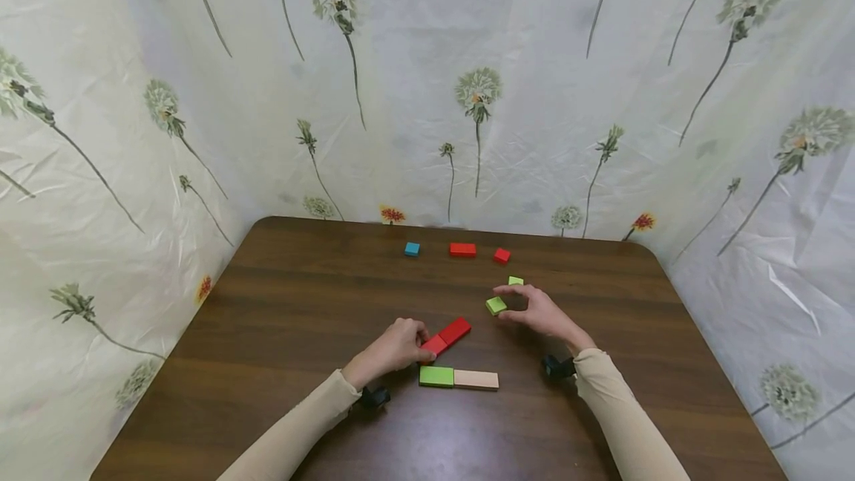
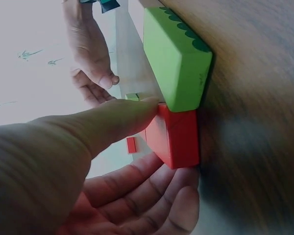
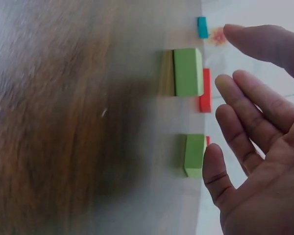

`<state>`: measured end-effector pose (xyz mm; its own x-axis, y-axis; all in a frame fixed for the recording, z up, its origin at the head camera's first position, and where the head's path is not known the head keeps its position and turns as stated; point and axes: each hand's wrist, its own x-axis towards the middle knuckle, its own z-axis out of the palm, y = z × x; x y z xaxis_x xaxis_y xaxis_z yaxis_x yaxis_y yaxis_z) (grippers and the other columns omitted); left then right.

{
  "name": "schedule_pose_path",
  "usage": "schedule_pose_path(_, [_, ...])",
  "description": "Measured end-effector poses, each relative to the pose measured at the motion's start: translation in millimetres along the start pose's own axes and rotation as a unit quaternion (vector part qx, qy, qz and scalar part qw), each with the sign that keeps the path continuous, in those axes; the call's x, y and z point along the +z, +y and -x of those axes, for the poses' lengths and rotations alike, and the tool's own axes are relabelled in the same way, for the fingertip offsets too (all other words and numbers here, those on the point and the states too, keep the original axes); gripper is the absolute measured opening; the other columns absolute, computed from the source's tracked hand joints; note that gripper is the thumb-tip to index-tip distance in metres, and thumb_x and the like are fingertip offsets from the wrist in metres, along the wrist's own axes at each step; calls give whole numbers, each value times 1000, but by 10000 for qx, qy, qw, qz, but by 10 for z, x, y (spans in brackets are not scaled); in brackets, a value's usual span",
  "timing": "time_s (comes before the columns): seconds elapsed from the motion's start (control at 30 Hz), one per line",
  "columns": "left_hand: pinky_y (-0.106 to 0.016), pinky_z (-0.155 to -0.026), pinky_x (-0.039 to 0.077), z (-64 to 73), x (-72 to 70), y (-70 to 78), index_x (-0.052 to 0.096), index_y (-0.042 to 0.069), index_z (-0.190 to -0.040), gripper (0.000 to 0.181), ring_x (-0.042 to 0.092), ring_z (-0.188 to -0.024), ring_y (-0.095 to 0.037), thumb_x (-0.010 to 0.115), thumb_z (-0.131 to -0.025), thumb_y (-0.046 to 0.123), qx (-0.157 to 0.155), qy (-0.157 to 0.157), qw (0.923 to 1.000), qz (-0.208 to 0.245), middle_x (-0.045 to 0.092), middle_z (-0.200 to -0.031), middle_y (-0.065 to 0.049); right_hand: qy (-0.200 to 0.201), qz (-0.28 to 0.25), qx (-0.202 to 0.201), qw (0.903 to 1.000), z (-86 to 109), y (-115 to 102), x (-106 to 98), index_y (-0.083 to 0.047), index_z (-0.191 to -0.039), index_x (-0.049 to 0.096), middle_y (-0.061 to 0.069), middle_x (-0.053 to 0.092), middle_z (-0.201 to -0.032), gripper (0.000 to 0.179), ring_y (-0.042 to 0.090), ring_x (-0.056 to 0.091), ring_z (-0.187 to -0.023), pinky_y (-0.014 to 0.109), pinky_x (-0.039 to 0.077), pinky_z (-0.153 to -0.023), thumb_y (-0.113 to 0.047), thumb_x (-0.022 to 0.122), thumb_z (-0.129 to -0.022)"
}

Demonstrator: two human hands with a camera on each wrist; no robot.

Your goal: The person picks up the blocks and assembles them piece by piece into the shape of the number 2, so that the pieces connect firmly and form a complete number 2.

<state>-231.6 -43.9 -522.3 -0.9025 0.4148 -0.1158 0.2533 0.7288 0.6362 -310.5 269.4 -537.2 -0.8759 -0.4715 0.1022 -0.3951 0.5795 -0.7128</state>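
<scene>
"Head view first: where do the hands stand?"

"The left hand [image 1: 394,347] pinches the nearer red block [image 1: 435,346]. The farther red block [image 1: 456,329] sits end to end with it, their long axis slanting away from that hand, ahead and to its right."

"And the right hand [image 1: 539,310]?"

"Thumb and fingers spread, tips around the near light-green block [image 1: 496,306]. I'd say that gap is what matters: this hand is much the nearer one. The far light-green block [image 1: 516,280] lies just past its fingers."

"Room to move?"

"A strip of desk [image 1: 300,303] separates the red pair from the near light-green block. Closer to the body than the red pair lie the green block [image 1: 437,376] and beige block [image 1: 476,380], end to end. The desk's far edge is well beyond both hands."

"Left wrist view?"

"Thumb on one side of the nearer red block, fingers on the other. Its end looks to meet the green block's corner; I can't tell whether they touch."

"Right wrist view?"

"Spread fingers, nothing gripped; both light-green blocks lie ahead of the palm. Contact with the near one I can't confirm."
</scene>
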Motion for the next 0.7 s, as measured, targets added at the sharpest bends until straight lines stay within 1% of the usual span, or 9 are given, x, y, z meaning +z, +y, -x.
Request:
schedule_pose_path(0.27, [-20,-54,41,-4,5,-8,67,3,-89,24,48,-60,-9,78,-81,22,30,8,10000,43,58,-71,2,-19,-189,49,9998,-18,92,8,-5,-128,61,10,63,-127,50,30,53,-121,50,38,-100,-19,77,-82])
schedule_pose_path(0.43, [-20,-55,41,-11,7,-12,67,3,-89,24,48,-61,-8,78,-81,22,6,7,10000,16,58,-72,2,-1,-208,105,9997,-32,128,24,-6,-127,61,11,62,-128,49,30,53,-121,50,39,-99,-19,76,-83])
schedule_pose_path(0.6, [-20,-55,41,-10,5,-9,67,4,-89,24,48,-61,-8,79,-80,22,-8,-1,10000,-18,58,-72,2,66,-160,182,9997,-45,146,34,-6,-126,61,10,63,-126,46,30,54,-120,48,40,-97,-17,75,-84])
schedule_pose_path(0.7, [-20,-55,41,-9,1,-7,67,3,-89,23,47,-60,-8,79,-81,22,-14,-13,10000,9,57,-71,2,132,-16,105,9999,-52,148,41,-5,-125,62,11,64,-125,43,30,55,-119,49,41,-96,-16,73,-86])
